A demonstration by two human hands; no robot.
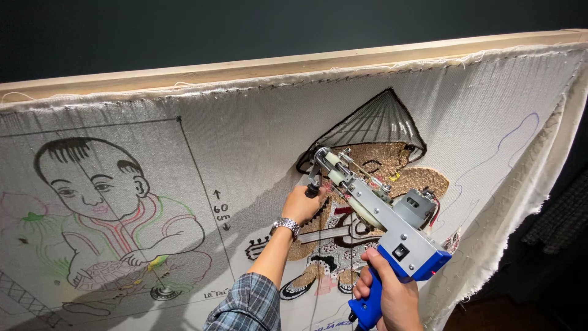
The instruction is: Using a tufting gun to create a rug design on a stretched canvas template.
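A blue and grey tufting gun [392,236] is pressed nose-first against a white cloth [245,135] stretched on a wooden frame [257,67]. My right hand [387,294] grips its blue rear handle. My left hand [301,204], with a metal wristwatch, holds the black front grip near the needle. The needle end [321,156] meets the cloth at the edge of a tan tufted patch [392,162], just below a drawn conical hat [376,122]. The gun hides part of the figure underneath.
On the cloth's left is a drawn child figure [107,202] with coloured outlines inside a ruled rectangle. Loose cloth [527,202] hangs over the frame's right side. A dark wall [245,24] lies behind, and dark floor shows at lower right.
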